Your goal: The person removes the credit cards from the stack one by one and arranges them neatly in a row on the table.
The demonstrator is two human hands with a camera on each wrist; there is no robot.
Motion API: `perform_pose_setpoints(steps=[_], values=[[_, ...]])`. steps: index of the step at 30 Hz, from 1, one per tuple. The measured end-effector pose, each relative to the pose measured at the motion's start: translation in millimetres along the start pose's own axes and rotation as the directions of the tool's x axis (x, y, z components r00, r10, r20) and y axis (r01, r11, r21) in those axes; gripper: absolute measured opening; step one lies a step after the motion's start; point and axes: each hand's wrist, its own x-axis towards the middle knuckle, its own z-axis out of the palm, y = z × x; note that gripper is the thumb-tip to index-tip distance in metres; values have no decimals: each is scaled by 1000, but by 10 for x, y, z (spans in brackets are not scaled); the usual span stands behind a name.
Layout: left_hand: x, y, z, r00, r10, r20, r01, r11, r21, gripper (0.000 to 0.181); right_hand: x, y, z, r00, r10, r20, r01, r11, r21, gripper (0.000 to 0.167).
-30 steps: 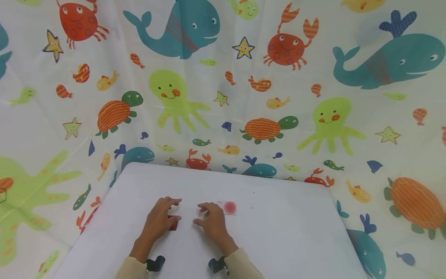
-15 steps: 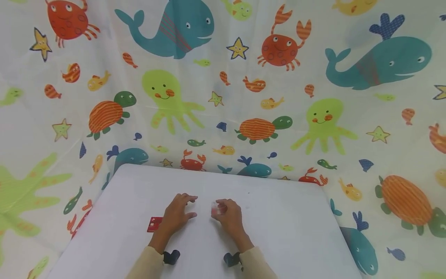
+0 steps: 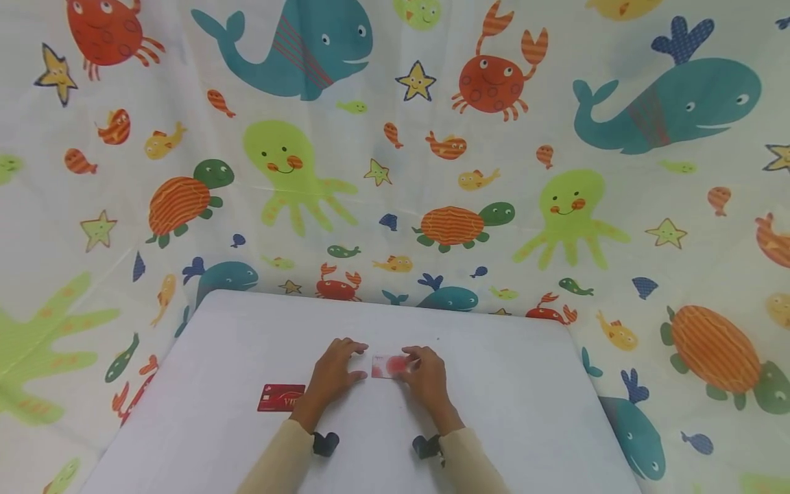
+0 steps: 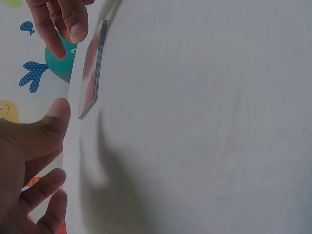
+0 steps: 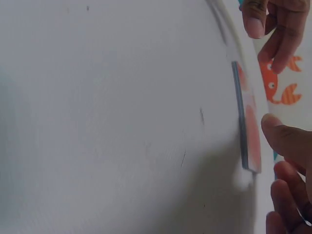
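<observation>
A pink-and-white card [image 3: 384, 367] lies flat on the white table, between my two hands in the head view. Its edge looks thick in the left wrist view, where the card [image 4: 91, 73] is seen nearly side-on. My right hand [image 3: 428, 381] is over its right end, fingers and thumb spread around it. In the right wrist view, that thumb [image 5: 282, 139] appears apart from the card [image 5: 251, 126]. Just off the card's left end is my left hand [image 3: 333, 374], thumb and fingers parted with nothing between them. A red card [image 3: 278, 398] marked "VIP" lies left of my left wrist.
The white table [image 3: 524, 398] reaches back to a hanging cloth [image 3: 370, 192] printed with sea animals. Dark wrist-worn pieces [image 3: 326, 444] sit below both hands. Small dark marks [image 5: 202, 115] show on the table surface.
Both hands have moved right across the table. My left hand has come off the red card, and my right hand has passed over the pink-and-white card to its right end. Both cards appear still.
</observation>
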Motion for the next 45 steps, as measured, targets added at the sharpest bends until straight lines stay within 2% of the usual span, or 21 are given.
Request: perform_pose_setpoints(steps=[13,22,29,38,45], values=[[64,-11,178,999,23,27,-24,999,22,54,57,111,-47,991,56,122,-57,998,8,46],[126,13,269,998,55,19,-57,995,82,49,88,106,-62,976,94,196,-99,995,13,48],[129,26,271,998,68,7,-68,995,68,46,98,109,-52,983,61,173,-65,998,12,43],[124,15,265,999,48,8,-48,997,67,45,60,46,-69,985,72,155,-76,997,20,43],[101,27,177,998,59,-13,-59,997,51,48,49,0,-44,989,69,130,-71,997,7,44]])
